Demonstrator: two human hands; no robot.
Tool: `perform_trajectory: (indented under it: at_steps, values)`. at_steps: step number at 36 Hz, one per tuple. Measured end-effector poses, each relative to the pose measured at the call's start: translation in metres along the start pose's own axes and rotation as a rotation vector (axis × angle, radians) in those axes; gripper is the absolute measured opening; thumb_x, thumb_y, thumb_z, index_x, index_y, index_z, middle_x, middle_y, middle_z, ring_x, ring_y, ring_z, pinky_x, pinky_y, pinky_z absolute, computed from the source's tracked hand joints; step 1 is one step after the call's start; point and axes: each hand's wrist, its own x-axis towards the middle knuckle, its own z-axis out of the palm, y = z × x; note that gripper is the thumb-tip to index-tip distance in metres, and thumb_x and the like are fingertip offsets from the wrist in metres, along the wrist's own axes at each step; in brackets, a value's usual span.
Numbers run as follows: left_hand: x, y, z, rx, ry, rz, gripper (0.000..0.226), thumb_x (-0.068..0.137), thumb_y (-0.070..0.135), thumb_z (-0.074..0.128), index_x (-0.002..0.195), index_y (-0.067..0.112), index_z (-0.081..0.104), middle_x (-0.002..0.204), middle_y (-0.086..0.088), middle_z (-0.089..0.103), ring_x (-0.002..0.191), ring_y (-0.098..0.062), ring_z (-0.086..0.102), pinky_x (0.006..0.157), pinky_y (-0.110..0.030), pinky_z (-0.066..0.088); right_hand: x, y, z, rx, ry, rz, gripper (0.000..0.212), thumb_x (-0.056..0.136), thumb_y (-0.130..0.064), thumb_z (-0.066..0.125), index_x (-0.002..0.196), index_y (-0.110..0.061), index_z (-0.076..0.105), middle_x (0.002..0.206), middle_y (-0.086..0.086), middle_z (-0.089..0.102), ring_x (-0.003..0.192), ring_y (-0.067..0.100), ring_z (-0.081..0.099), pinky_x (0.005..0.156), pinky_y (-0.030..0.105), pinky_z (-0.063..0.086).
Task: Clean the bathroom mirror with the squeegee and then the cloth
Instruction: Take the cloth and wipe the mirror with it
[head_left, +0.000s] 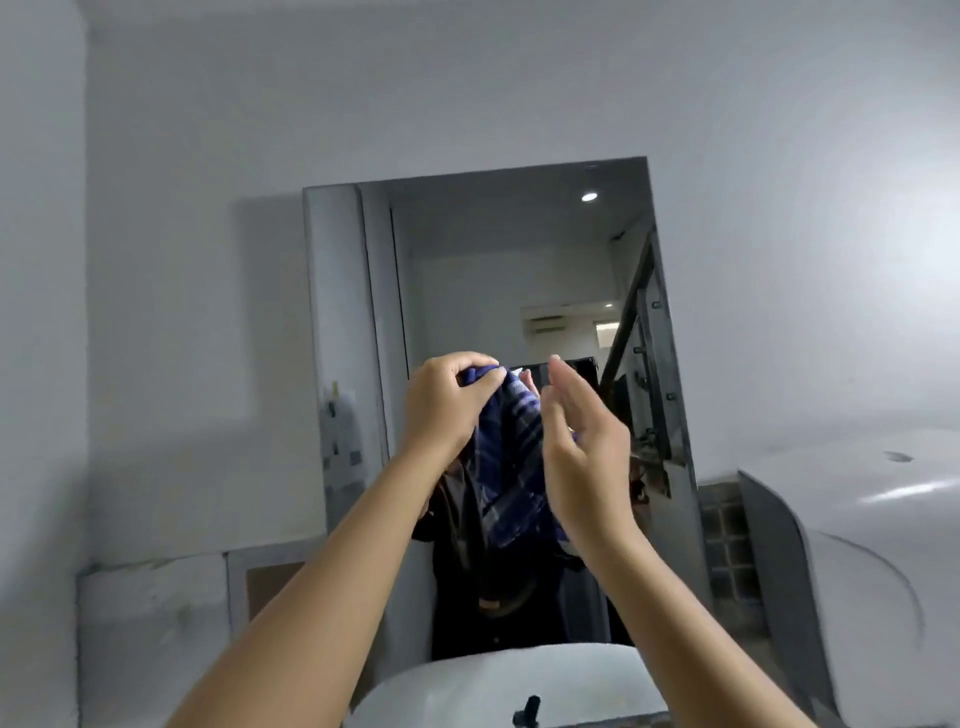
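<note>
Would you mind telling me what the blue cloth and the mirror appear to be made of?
The cloth looks like soft woven fabric, perhaps cotton: it hangs in folds from the left hand and shows a pale plaid weave. The mirror looks like frameless glass, glossy, reflecting a ceiling light.

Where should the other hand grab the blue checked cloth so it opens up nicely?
The left hand pinches the cloth at its top corner, the rest hanging limp. The open right hand should probably pinch the top edge nearby, coming from the right.
</note>
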Motion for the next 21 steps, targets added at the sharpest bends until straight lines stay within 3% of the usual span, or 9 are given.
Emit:
perform_trajectory:
  at_steps: [2, 4, 6, 8, 13, 15, 17, 19, 21]
  values:
    - [0.019, 0.002, 0.005, -0.006, -0.007, -0.01, 0.009, 0.082, 0.014, 0.066, 0.084, 0.009, 0.073, 0.083, -0.005, 0.072, 0.079, -0.018, 0.064, 0.069, -0.019, 0.047, 0.006, 0.001, 0.02, -0.023, -0.046, 0.019, 0.044, 0.098, -0.025, 0.039, 0.141, -0.018, 0.035, 0.112, -0.004, 0.062, 0.107, -0.003, 0.052, 0.098, 0.018, 0.038]
    - [0.036, 0.002, 0.005, -0.025, -0.003, -0.017, 0.009, 0.082, 0.015, 0.067, 0.086, 0.01, 0.073, 0.087, -0.002, 0.072, 0.082, -0.014, 0.064, 0.07, -0.015, 0.047, 0.016, 0.009, 0.039, -0.06, -0.085, 0.024, 0.049, 0.1, -0.028, 0.031, 0.146, -0.017, 0.02, 0.147, 0.002, 0.038, 0.137, 0.007, 0.028, 0.114, 0.026, 0.02]
    - [0.049, -0.002, 0.002, -0.029, -0.017, 0.002, 0.01, 0.082, 0.017, 0.068, 0.088, 0.012, 0.073, 0.087, 0.002, 0.071, 0.083, -0.009, 0.063, 0.07, -0.011, 0.046, 0.028, 0.02, 0.054, -0.113, -0.103, 0.008, 0.053, 0.1, -0.033, 0.025, 0.148, -0.018, 0.007, 0.158, -0.002, 0.009, 0.143, 0.003, 0.001, 0.117, 0.024, 0.002]
    - [0.058, -0.007, -0.004, -0.046, -0.052, 0.024, 0.01, 0.082, 0.018, 0.068, 0.089, 0.013, 0.073, 0.087, 0.004, 0.071, 0.081, -0.002, 0.062, 0.07, -0.007, 0.045, 0.039, 0.033, 0.063, -0.263, -0.128, -0.048, 0.056, 0.099, -0.038, 0.021, 0.148, -0.019, 0.001, 0.158, -0.004, -0.003, 0.142, 0.003, -0.011, 0.115, 0.022, -0.007]
    - [0.063, -0.024, -0.023, -0.13, -0.09, 0.08, 0.01, 0.087, 0.017, 0.064, 0.094, 0.014, 0.07, 0.088, 0.01, 0.067, 0.077, 0.014, 0.059, 0.072, -0.003, 0.044, 0.058, 0.052, 0.079, -0.605, -0.133, -0.191, 0.06, 0.095, -0.049, 0.013, 0.147, -0.024, -0.004, 0.157, -0.006, -0.011, 0.141, 0.006, -0.019, 0.113, 0.025, -0.015]
    - [0.059, -0.032, -0.031, -0.164, -0.073, 0.067, 0.014, 0.09, 0.021, 0.059, 0.099, 0.016, 0.069, 0.092, 0.011, 0.067, 0.086, 0.008, 0.061, 0.075, -0.007, 0.047, 0.061, 0.054, 0.084, -0.679, -0.105, -0.222, 0.065, 0.091, -0.056, 0.007, 0.147, -0.025, -0.004, 0.157, -0.006, -0.011, 0.141, 0.007, -0.019, 0.114, 0.027, -0.015]
    - [0.051, -0.044, -0.038, -0.086, 0.061, 0.108, 0.022, 0.094, 0.024, 0.053, 0.108, 0.014, 0.066, 0.103, 0.004, 0.067, 0.097, -0.004, 0.062, 0.084, -0.016, 0.049, 0.062, 0.056, 0.087, -0.728, -0.068, -0.241, 0.069, 0.088, -0.058, 0.005, 0.147, -0.024, -0.003, 0.157, -0.004, -0.008, 0.141, 0.008, -0.018, 0.113, 0.027, -0.017]
    - [0.041, -0.064, -0.044, 0.139, 0.205, 0.198, 0.03, 0.097, 0.024, 0.046, 0.12, 0.011, 0.059, 0.125, -0.003, 0.059, 0.117, -0.013, 0.054, 0.099, -0.022, 0.042, 0.062, 0.057, 0.089, -0.733, -0.038, -0.258, 0.071, 0.087, -0.06, 0.008, 0.147, -0.024, -0.002, 0.158, -0.004, -0.006, 0.141, 0.008, -0.017, 0.113, 0.026, -0.018]
    - [0.031, -0.086, -0.047, 0.328, 0.234, 0.211, 0.042, 0.097, 0.026, 0.04, 0.135, 0.008, 0.045, 0.145, -0.008, 0.04, 0.137, -0.019, 0.033, 0.11, -0.025, 0.026, 0.062, 0.058, 0.092, -0.739, -0.007, -0.278, 0.071, 0.088, -0.061, 0.01, 0.147, -0.024, -0.001, 0.158, -0.003, -0.003, 0.142, 0.01, -0.015, 0.114, 0.028, -0.016]
